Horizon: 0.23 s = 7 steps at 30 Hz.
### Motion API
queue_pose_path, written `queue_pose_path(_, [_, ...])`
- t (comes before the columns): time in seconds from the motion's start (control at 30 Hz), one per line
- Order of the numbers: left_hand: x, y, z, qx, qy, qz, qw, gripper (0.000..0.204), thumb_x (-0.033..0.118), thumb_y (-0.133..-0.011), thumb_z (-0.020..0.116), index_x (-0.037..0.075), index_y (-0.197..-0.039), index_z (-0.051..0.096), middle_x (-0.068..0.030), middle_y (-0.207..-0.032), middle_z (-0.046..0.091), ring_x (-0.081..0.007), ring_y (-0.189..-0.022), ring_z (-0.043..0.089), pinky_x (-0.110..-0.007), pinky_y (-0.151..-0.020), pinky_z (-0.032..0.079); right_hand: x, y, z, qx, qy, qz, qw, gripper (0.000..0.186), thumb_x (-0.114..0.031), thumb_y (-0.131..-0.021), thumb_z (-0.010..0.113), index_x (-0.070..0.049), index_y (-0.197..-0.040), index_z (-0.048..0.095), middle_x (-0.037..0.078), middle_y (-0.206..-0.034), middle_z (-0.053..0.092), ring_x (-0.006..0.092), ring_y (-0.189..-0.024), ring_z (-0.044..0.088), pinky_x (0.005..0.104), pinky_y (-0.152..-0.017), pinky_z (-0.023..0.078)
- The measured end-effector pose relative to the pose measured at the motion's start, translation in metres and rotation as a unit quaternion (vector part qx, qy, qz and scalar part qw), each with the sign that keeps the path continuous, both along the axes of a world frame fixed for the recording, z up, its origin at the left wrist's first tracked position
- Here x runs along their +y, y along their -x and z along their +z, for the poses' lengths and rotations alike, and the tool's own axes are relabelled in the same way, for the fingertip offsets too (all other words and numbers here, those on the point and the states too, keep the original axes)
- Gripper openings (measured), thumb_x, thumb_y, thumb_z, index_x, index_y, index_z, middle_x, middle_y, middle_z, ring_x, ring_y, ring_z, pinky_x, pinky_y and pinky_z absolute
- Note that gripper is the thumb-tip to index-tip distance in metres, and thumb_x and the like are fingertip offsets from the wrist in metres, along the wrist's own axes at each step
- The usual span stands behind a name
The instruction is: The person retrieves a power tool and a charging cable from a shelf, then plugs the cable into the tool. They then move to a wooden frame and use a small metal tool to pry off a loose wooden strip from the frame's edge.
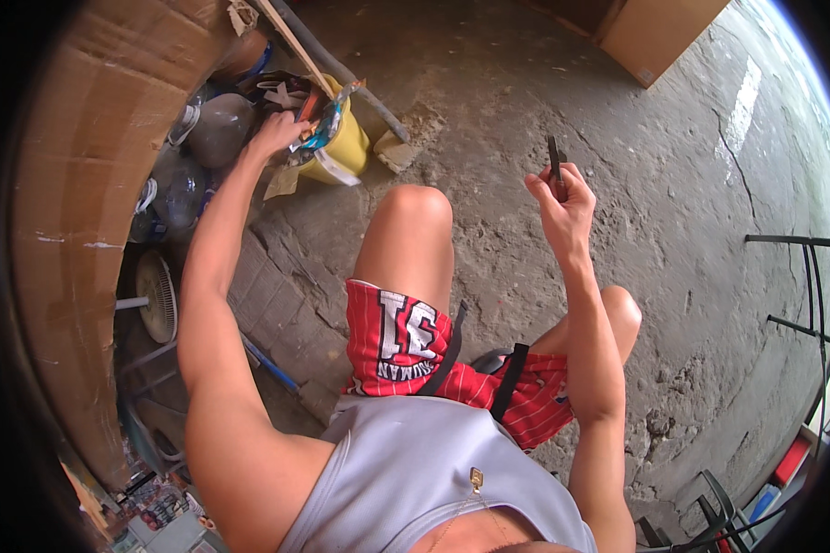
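My left hand [281, 134] reaches over to a yellow bucket [350, 143] at the upper left. Its fingers are bent closed among the bucket's contents; what they grip is too small to make out. Wrappers and scraps in blue, orange and white [321, 132] fill the bucket up to its rim. Over the concrete floor on the right, my right hand [570, 205] is raised and closed around a thin, flat, dark object [554, 155]. That object points up and away from me, and its exact kind does not show.
Large clear plastic bottles [180, 189] stand left of the bucket, beside a tall cardboard box [78, 175]. A wooden stick and a grey pole [341, 69] lean near the bucket. A small fan [157, 297] is at the left. Another cardboard box [659, 37] stands at the far right.
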<state>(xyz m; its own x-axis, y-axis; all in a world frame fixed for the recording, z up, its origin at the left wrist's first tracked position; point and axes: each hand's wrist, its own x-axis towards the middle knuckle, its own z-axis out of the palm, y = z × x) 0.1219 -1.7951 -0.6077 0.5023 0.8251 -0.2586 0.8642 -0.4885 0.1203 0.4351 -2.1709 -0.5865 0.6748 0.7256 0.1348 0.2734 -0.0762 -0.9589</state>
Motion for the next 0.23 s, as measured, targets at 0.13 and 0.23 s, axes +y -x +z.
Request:
queue_pose_path(0.13, [-0.001, 0.003, 0.003, -0.005, 0.015, -0.003, 1.0, 0.058, 0.045, -0.078, 0.059, -0.011, -0.093, 0.061, -0.0339, -0.095, 0.058, -0.0433, -0.097, 0.057, -0.045, -0.082, 0.045, -0.004, -0.001, -0.003, -0.03, 0.019, 0.0, 0.999, 0.026, -0.014, -0.075, 0.07, 0.004, -0.067, 0.052, -0.001, -0.069, 0.042, 0.0069, -0.054, 0.033, 0.0263, -0.048, 0.028])
queue_pose_path(0.23, [-0.013, -0.014, 0.028, 0.122, 0.095, -0.029, 0.988, 0.05, 0.044, -0.077, 0.06, 0.002, -0.105, 0.063, -0.0291, -0.102, 0.06, -0.038, -0.102, 0.057, -0.042, -0.088, 0.044, -0.008, -0.001, -0.003, -0.016, 0.009, -0.026, 0.999, 0.026, -0.016, -0.076, 0.069, 0.003, -0.068, 0.054, 0.0, -0.069, 0.042, 0.0074, -0.054, 0.034, 0.0271, -0.048, 0.029])
